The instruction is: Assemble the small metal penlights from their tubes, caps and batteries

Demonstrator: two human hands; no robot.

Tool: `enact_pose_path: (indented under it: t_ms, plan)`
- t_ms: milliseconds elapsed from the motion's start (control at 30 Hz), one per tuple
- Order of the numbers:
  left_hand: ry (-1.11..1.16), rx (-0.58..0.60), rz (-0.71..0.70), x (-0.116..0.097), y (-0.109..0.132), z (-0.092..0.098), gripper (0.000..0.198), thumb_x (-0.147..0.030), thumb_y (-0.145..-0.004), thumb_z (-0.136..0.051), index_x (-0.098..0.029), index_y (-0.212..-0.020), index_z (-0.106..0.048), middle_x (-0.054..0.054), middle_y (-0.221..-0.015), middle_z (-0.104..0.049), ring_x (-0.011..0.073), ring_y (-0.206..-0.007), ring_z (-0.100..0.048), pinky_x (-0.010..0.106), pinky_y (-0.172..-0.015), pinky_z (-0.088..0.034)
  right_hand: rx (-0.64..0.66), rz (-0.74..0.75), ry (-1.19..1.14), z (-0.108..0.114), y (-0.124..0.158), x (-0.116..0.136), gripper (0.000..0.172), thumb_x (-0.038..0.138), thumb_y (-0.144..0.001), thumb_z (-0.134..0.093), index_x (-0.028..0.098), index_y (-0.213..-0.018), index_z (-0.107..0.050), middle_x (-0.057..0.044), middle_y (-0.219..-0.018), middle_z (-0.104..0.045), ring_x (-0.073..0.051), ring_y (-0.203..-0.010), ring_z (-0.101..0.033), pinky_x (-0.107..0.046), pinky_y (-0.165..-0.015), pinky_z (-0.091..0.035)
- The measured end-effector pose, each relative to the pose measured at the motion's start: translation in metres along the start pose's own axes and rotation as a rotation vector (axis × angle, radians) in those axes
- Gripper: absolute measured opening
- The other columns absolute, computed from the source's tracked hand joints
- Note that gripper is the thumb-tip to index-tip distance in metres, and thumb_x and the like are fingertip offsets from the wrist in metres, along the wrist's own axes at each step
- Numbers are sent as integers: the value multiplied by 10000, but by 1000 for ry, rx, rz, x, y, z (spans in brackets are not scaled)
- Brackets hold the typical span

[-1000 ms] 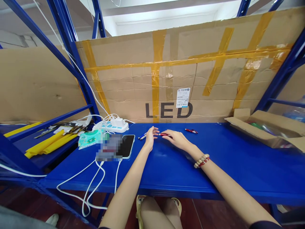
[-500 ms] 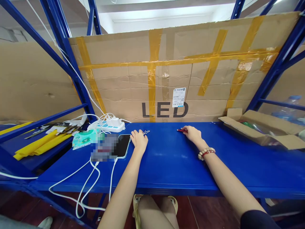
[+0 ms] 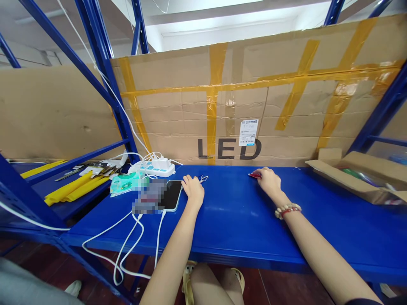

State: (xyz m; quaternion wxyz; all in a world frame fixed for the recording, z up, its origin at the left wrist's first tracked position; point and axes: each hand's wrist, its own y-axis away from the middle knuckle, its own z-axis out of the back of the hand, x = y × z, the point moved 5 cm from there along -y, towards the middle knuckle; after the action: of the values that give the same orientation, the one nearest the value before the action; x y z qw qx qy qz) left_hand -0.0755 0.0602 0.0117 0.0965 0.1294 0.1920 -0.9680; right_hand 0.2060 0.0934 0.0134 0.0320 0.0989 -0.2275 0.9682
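Observation:
My left hand (image 3: 193,190) lies palm down on the blue shelf top, its fingers stretched forward and a little apart. Its fingertips are close to the right edge of a phone (image 3: 173,195) with a dark screen. By the index finger is a small metal clip (image 3: 204,179) with a blue part; the hand partly hides it, and the thumb is not clear. Farther right, my right hand (image 3: 269,183) is closed on a small, shiny red object (image 3: 254,175) that pokes out to the left of the fingers and sits low over the surface.
Left of the phone are a blurred-out item (image 3: 149,197), a green packet (image 3: 127,183) and a white power strip (image 3: 159,170) with tangled cables. White cables (image 3: 122,258) hang over the front edge. An opened cardboard box (image 3: 330,174) stands right; a taped cardboard sheet (image 3: 178,123) rises behind.
The view has shifted so that everything sits farther right. The red object has turned slightly in my right hand and shows more red. More of the clip's blue part shows beside my left hand.

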Motion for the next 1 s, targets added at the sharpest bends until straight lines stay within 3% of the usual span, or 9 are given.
enact_pose_path:
  t_ms: [133, 200, 300, 433, 533, 633, 800, 1000]
  plan:
    - [55, 12, -22, -2, -1, -4, 209, -187, -801, -484, -148, -899, -665, 184, -1078, -535, 333, -1100, -415, 430, -891, -316, -34, 90, -213, 6, 6, 28, 242, 164, -795, -473, 225, -936, -660, -45, -978, -613, -164, -800, -597, -267, -645, -448]
    - [140, 47, -82, -8, 0, -7, 186, -204, -793, -510, -164, -877, -670, 164, -1066, -542, 318, -1080, -426, 418, -884, -329, -38, 208, -316, 10, 11, 48, 221, 237, -828, -467, 215, -955, -647, -47, -968, -603, -146, -732, -595, -270, -648, -463]
    - [344, 90, -224, -21, 5, -9, 132, -211, -777, -548, -204, -833, -666, 118, -1025, -573, 276, -1036, -454, 396, -893, -337, 31, 493, -391, 11, 23, 80, 260, 334, -866, -447, 219, -1020, -622, -58, -1031, -597, -161, -806, -597, -297, -736, -473]
    - [673, 168, -353, -36, 9, -10, 86, -193, -755, -579, -237, -778, -649, 51, -906, -638, 227, -960, -514, 385, -951, -315, 74, 659, -372, 5, 33, 101, 318, 392, -898, -398, 224, -1071, -605, -73, -1088, -614, -212, -1007, -547, -377, -875, -420]
    - [879, 233, -356, -40, 9, -12, 60, -206, -737, -601, -239, -756, -647, 25, -841, -663, 209, -894, -563, 357, -940, -344, 210, 682, -421, -5, 35, 105, 359, 417, -915, -349, 223, -1066, -611, -66, -1017, -659, -203, -932, -585, -356, -835, -433]
    - [1004, 213, -325, -39, 6, -12, 49, -227, -719, -626, -229, -759, -653, 20, -835, -668, 182, -819, -594, 302, -855, -405, 333, 642, -490, -12, 34, 104, 375, 411, -927, -321, 216, -1036, -623, -39, -861, -692, -178, -785, -626, -301, -753, -455]
    - [1086, 161, -233, -33, 0, -12, 105, -278, -674, -674, -180, -712, -668, 45, -775, -673, 170, -739, -602, 277, -738, -447, 173, 648, -452, -2, 31, 104, 331, 381, -917, -369, 203, -1003, -634, -58, -965, -679, -200, -896, -603, -319, -812, -432]
    - [1337, 250, -95, -36, -1, -13, 189, -269, -721, -617, -129, -825, -689, 80, -773, -682, 170, -717, -615, 276, -636, -465, 93, 613, -451, 5, 30, 102, 303, 373, -917, -373, 214, -1021, -609, -53, -978, -656, -195, -908, -571, -325, -830, -420]
